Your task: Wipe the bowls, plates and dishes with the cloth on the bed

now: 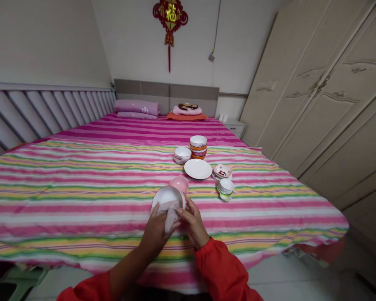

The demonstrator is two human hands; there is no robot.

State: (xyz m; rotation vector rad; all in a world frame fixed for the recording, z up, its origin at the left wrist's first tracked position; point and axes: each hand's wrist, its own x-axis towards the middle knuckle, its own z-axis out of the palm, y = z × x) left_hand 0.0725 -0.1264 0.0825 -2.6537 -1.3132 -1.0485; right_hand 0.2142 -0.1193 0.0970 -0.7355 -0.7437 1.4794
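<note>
1. The left hand (156,235) and right hand (192,221) were together, clamped on a tilted white ceramic bowl (168,200) just before the white plate (198,169), with a pale cloth (172,215) pressed against the bowl.
2. The glazed surface could have slipped through the fingers if the cloth slid or the grip eased.
3. A dropped bowl could have struck the pink dish (179,183), just beside it and nearer the white plate, and chipped either piece.
4. The stacked bowls (198,147) beyond the white plate could have toppled had the soft striped bedsheet (81,196) sagged or shifted.
5. A red sleeve (219,267) could have dragged that bedsheet if it snagged.
</note>
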